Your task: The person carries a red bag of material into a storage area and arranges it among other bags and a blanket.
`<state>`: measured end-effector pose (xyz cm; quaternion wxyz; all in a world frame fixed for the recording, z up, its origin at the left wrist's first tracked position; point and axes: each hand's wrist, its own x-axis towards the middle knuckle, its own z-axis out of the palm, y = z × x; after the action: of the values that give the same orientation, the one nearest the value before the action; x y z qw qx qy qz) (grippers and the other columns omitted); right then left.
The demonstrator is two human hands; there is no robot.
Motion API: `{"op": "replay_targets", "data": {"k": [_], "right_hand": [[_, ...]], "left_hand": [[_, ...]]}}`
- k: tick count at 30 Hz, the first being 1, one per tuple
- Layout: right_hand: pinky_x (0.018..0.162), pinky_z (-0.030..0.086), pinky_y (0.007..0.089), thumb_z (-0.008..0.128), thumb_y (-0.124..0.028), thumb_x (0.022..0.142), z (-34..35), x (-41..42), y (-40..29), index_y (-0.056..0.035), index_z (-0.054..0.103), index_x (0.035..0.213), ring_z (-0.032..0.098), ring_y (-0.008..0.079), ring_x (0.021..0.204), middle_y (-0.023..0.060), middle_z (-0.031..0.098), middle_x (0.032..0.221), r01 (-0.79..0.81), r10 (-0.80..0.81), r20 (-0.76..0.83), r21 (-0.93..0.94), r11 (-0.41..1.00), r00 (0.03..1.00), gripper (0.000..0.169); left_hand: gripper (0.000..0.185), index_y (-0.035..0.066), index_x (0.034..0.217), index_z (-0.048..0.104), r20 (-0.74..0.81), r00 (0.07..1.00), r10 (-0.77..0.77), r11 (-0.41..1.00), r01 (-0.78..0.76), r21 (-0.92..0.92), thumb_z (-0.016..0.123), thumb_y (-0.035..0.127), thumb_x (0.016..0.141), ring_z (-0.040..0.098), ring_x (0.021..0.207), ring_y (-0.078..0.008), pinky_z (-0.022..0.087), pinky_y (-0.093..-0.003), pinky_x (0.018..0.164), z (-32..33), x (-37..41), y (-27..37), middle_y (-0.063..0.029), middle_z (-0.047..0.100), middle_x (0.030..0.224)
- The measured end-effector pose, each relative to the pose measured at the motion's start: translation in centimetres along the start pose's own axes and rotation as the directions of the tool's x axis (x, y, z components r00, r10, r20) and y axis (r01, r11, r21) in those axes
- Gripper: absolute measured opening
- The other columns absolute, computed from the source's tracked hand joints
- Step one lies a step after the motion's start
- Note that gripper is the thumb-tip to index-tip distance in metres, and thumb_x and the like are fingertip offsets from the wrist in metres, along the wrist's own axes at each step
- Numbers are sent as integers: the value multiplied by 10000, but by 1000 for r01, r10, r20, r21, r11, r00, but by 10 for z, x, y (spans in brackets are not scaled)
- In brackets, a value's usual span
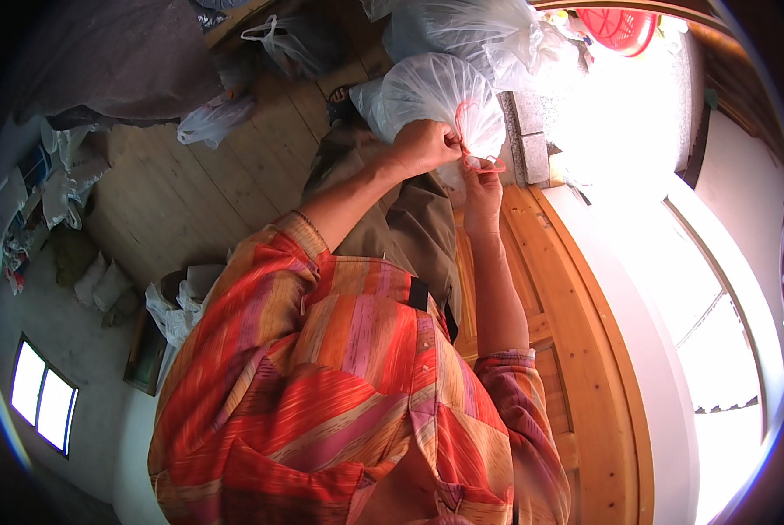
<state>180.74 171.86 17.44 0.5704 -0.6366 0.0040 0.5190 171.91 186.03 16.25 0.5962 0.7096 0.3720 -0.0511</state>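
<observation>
A full, translucent white plastic bag point(428, 88) stands before me, its top gathered into pleats. Red string point(461, 115) loops around the gathered neck. My left hand point(428, 144) pinches the string at the neck from the left side. Just below and to the right, my right hand point(482, 187) holds a loop of the same string between thumb and fingers. Both hands are close together. What the bag contains cannot be made out.
More plastic bags point(484, 33) stand behind the tied one. A red plastic basket point(618, 29) is at the upper right. A wooden door point(582, 367) lies along my right side. Another thin bag point(215, 121) rests on the plank floor point(169, 177).
</observation>
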Motion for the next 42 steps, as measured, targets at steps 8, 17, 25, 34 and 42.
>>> {"op": "replay_targets", "data": {"k": [8, 17, 25, 34, 42], "right_hand": [[763, 469, 282, 497, -134, 935, 11, -5, -5, -41, 554, 1075, 558, 120, 879, 38, 598, 1017, -218, 268, -63, 423, 880, 961, 178], [688, 479, 286, 618, 0, 810, 14, -1, -109, -17, 638, 879, 602, 180, 758, 59, 610, 823, 376, -503, 5, -671, 639, 864, 74], [671, 491, 357, 583, -121, 803, 9, 57, -75, -49, 644, 809, 630, 287, 738, 139, 639, 754, 487, 94, 520, -840, 239, 849, 94], [652, 498, 336, 614, -58, 787, 10, 49, -73, 11, 639, 857, 641, 269, 744, 177, 622, 865, 308, 10, 355, -824, 476, 935, 101], [655, 508, 317, 628, -79, 779, 8, 44, -57, 13, 635, 865, 658, 226, 732, 150, 636, 855, 26, 98, 110, -785, 619, 989, 126]], "left_hand": [[100, 61, 801, 613, 14, 919, -393, 423, 195, -885, 587, 156, 820, 582, 656, -106, 474, -256, 564, 57, -21, -16, -9, 621, 760], [144, 50, 813, 637, -210, 977, 40, 974, -84, -209, 661, 175, 746, 638, 721, -212, 487, -302, 690, 1, -20, 7, -77, 653, 775], [158, 1, 873, 606, -353, 935, -23, 948, -91, -305, 641, 129, 786, 627, 700, -114, 496, -271, 634, 9, 2, -8, -59, 644, 748], [204, -8, 1005, 620, -37, 975, -218, 776, 150, -613, 587, 155, 889, 616, 761, -86, 504, -217, 641, 5, -28, -22, -32, 655, 878], [235, -31, 992, 631, 97, 983, -158, 787, 185, -589, 611, 169, 870, 603, 722, -91, 496, -221, 634, 21, -19, -38, -42, 657, 839]]}}
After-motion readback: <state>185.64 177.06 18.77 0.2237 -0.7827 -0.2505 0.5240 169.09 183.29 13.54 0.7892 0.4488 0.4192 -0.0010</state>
